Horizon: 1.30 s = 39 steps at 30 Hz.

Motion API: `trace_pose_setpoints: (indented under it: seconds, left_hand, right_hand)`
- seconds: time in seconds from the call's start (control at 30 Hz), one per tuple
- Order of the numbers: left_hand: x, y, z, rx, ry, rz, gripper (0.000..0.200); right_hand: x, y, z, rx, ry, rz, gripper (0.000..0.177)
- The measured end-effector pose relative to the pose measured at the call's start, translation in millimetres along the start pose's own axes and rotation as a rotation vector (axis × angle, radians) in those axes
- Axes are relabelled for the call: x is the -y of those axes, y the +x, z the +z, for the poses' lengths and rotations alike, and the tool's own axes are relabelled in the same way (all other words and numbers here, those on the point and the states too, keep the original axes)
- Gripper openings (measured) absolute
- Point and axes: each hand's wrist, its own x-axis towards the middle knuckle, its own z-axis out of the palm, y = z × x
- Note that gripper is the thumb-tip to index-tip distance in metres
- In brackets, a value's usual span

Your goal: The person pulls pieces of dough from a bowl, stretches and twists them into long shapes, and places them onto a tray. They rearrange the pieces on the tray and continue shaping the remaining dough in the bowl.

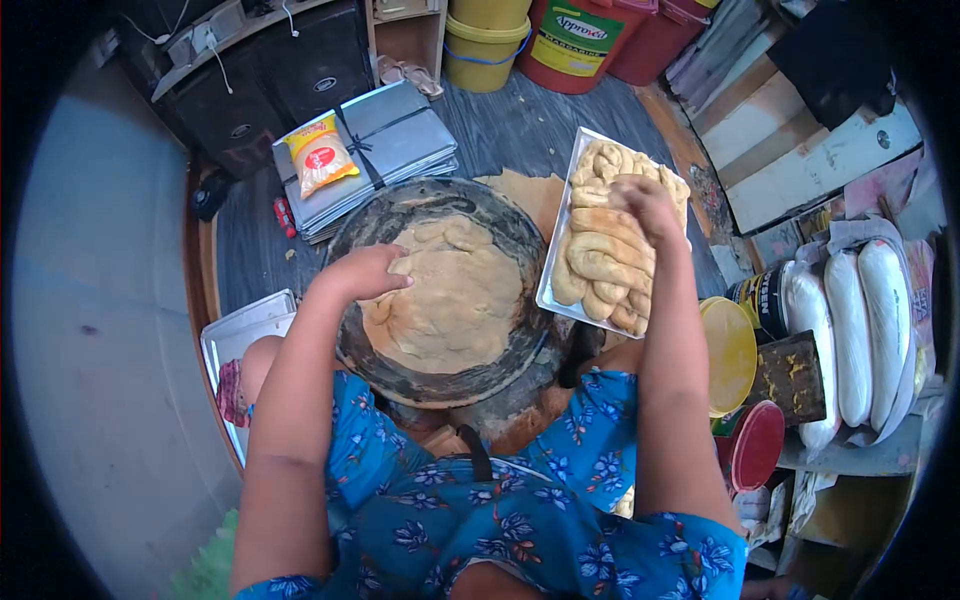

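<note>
Dough (pixel 450 295), pale brown and soft, fills a wide, dark, round pan (pixel 350 345) that sits right in front of the seated person, between their arms and above the lap of a blue flowered garment (pixel 450 520). The left hand (pixel 365 275) lies palm down on the dough's left side, fingers stretched loosely across the surface and not clenched around anything. The right hand (pixel 645 205) reaches to a white rectangular tray (pixel 548 292) just beside the pan on the right, where twisted dough pieces (pixel 605 258) lie packed close together; its fingers curl down onto the pieces at the far end, but the hand is blurred and I cannot tell whether it grasps one or merely touches them. Beyond the pan, a yellow packet (pixel 320 155) rests on a tied stack of grey metal sheets (pixel 410 135). Farther back stand yellow buckets (pixel 485 50) and a red tub (pixel 570 45) labelled margarine. Near the right forearm lie a yellow lid (pixel 730 355) and a red lid (pixel 757 445), with white sacks (pixel 865 320) beside them.
</note>
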Motion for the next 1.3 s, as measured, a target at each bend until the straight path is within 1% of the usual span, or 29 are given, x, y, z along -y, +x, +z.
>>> trace_pose_setpoints:
  seconds: [0.03,0.07,0.13,0.23,0.33,0.37,0.47,0.57,0.67,0.8,0.83,0.87,0.93,0.97,1.07,1.17,1.27,1.3]
  left_hand:
    - [-3.1,0.6,2.2,-0.004,0.012,0.009,0.062]
    - [-7.5,0.6,2.6,0.005,-0.004,0.010,0.062]
    - [-17.7,1.6,0.7,0.039,-0.022,0.013,0.062]
    - [-28.7,10.9,-3.6,0.063,0.050,0.022,0.062]
    - [-34.3,26.0,-2.2,0.016,0.082,0.086,0.061]
    - [-36.9,29.9,-2.2,0.026,0.087,0.079,0.060]
    - [-47.1,36.0,-3.0,0.065,0.098,0.059,0.059]
    - [-50.8,41.7,-5.1,0.102,0.107,0.046,0.057]
    - [-51.7,44.2,-6.6,0.108,0.112,0.028,0.057]
    - [-54.9,47.6,-8.0,0.123,0.129,0.019,0.057]
    - [-55.6,47.7,-7.6,0.129,0.129,0.019,0.057]
    - [-55.6,48.4,-6.5,0.128,0.128,0.016,0.056]
    - [-54.8,50.4,-5.1,0.125,0.132,0.012,0.056]
    - [-53.8,51.4,-4.4,0.121,0.128,0.016,0.056]
    - [-51.5,52.4,-3.1,0.109,0.125,0.023,0.056]
    - [-50.4,50.9,-3.3,0.101,0.130,0.026,0.056]
    - [-49.2,48.2,-4.5,0.100,0.127,0.030,0.056]
    - [-49.2,46.7,-5.1,0.103,0.129,0.026,0.057]
  right_hand:
    - [0.1,1.5,-14.2,-0.092,0.125,-0.036,0.024]
    - [0.1,5.4,-27.4,-0.161,0.118,-0.079,0.022]
    - [-7.2,11.2,-46.4,-0.274,0.046,-0.107,0.021]
    - [-10.7,14.6,-61.9,-0.393,-0.031,-0.150,0.021]
    - [-0.6,12.1,-74.5,-0.512,-0.284,-0.215,0.019]
    - [2.6,11.2,-75.2,-0.542,-0.280,-0.240,0.018]
    - [5.8,10.4,-69.6,-0.620,-0.386,-0.203,0.018]
    - [-14.2,31.3,-72.4,-0.482,-0.434,-0.173,0.018]
    - [-11.5,39.3,-60.2,-0.490,-0.311,-0.258,0.019]
    - [4.8,41.8,-28.9,-0.394,-0.184,-0.280,0.018]
    - [4.9,44.8,-23.4,-0.432,-0.242,-0.258,0.017]
    - [4.2,48.3,-19.0,-0.432,-0.246,-0.289,0.017]
    - [4.7,52.4,-9.5,-0.436,-0.252,-0.355,0.017]
    - [4.4,53.9,-4.2,-0.429,-0.202,-0.350,0.017]
    - [10.7,48.4,4.9,-0.462,-0.379,-0.401,0.017]
    - [7.8,52.3,1.4,-0.486,-0.407,-0.442,0.018]
    - [9.1,48.5,-10.3,-0.383,-0.382,-0.401,0.021]
    - [11.5,43.9,-16.0,-0.358,-0.425,-0.307,0.022]
